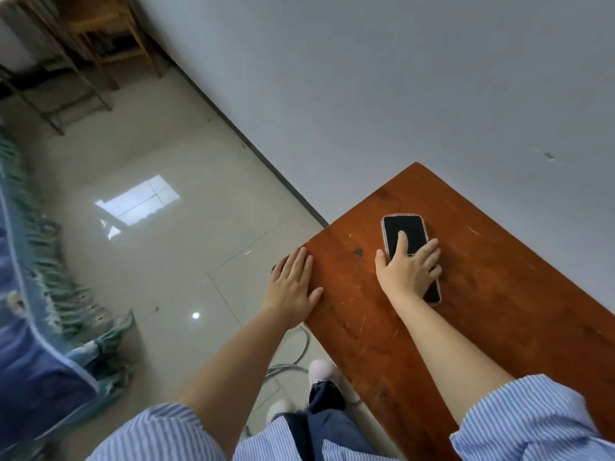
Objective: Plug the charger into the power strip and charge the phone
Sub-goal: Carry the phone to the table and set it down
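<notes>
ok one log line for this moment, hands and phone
left hand: flat on table edge | right hand: resting on phone | phone: screen up, dark | charger, power strip: not visible

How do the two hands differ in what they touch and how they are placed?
The left hand lies flat on the bare edge of the wooden table; the right hand rests on the phone. The left fingers lie close together; the right fingers are spread over the dark screen. Both are palm down.
</notes>
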Motion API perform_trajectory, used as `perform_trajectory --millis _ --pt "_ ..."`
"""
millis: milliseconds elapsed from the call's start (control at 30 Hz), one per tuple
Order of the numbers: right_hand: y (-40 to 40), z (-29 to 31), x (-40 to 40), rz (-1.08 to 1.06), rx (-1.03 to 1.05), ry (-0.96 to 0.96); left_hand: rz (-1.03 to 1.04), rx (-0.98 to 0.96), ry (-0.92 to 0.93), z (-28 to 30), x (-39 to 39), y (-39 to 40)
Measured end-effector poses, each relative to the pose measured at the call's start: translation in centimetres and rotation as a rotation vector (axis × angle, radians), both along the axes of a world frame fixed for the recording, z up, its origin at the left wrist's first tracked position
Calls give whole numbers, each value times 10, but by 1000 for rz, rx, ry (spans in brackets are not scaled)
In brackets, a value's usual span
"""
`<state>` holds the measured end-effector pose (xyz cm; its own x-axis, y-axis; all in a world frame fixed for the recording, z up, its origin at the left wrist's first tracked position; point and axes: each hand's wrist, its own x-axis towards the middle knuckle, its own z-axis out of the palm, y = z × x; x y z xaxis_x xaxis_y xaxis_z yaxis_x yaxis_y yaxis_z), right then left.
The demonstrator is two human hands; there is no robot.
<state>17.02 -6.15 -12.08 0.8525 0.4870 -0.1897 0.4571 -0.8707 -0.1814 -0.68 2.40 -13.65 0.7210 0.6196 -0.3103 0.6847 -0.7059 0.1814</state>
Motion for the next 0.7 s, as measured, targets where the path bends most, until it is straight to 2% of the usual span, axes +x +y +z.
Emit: perform_trajectory --millis 167,333,500,700 --pt "4 -3 6 1 71 -42 12 -14 -6 -3 -2 0" --pt "12 8 12 95 194 6 2 -16 32 7 -3 10" --pt "61 22 -14 360 240 63 208 49 32 27 -29 55" --pt "164 44 -75 619 259 169 496 174 50 58 -112 130"
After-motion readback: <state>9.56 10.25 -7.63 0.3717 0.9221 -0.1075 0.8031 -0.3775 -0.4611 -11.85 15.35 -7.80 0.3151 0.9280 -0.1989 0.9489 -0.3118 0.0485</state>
